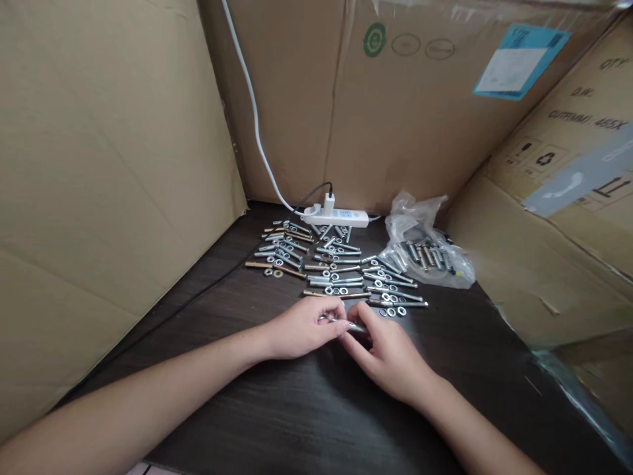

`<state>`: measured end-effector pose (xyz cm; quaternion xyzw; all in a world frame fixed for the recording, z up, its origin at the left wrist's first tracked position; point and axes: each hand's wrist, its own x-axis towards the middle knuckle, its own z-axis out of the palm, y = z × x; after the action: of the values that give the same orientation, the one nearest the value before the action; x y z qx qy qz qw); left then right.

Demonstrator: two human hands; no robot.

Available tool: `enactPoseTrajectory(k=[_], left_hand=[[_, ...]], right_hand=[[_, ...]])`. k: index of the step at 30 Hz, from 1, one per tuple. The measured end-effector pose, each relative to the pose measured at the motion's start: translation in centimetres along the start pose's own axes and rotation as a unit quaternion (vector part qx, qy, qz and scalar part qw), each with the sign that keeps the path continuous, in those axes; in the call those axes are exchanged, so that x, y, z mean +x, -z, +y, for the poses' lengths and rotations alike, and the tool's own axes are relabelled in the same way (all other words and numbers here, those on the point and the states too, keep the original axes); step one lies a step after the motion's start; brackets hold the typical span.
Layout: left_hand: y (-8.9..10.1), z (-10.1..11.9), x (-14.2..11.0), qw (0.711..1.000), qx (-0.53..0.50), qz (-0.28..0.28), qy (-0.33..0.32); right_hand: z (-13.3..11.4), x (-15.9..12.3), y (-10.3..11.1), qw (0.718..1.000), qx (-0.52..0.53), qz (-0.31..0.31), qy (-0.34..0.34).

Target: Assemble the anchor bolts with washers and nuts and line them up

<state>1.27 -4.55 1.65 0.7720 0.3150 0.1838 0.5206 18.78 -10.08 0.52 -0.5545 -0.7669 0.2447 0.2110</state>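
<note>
My left hand [304, 328] and my right hand [386, 353] meet over the dark wooden table [306, 409], both pinched on one silver anchor bolt [352, 325] that lies between their fingertips. Just beyond the fingers, several bolts, sleeves, washers and nuts [336, 270] are laid out in rows on the table. The part of the held bolt inside the fingers is hidden.
A clear plastic bag of more bolts [428, 254] lies at the right of the rows. A white power strip [336, 216] with a plug and white cable [252, 99] sits at the back. Cardboard boxes [99, 198] wall in the table on the left, back and right.
</note>
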Motion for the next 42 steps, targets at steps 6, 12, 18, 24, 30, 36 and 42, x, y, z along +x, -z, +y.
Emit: enactPoseTrajectory(k=[6,12,18,24,30,36,42], left_hand=[[0.5,-0.7,-0.1,0.998,0.065,0.016,-0.002],[1.2,-1.5,0.2,0.995,0.09,0.034,-0.012],[1.7,-1.0,-0.2,0.976,0.203,0.038,-0.074],[1.8,-0.4,-0.7,0.951,0.276,-0.002,-0.141],[1.9,-0.3,-0.7,0.932,0.341,0.013,-0.123],[1.8,-0.3,-0.6,0.921,0.372,0.006,-0.119],[1.4,-0.2,-0.7,0.923,0.361,-0.014,-0.135]], right_hand=[[0.3,0.1,-0.1,1.0,-0.002,0.001,-0.024],[0.6,0.3,0.1,1.0,0.005,0.02,-0.022],[0.4,0.4,0.4,0.999,0.026,0.037,-0.016],[0.2,0.1,0.4,0.999,0.034,0.022,0.002],[0.4,0.2,0.3,1.0,0.011,0.023,-0.01],[0.5,0.2,0.1,0.999,0.031,0.024,-0.006],[0.4,0.1,-0.2,0.995,0.097,0.019,0.02]])
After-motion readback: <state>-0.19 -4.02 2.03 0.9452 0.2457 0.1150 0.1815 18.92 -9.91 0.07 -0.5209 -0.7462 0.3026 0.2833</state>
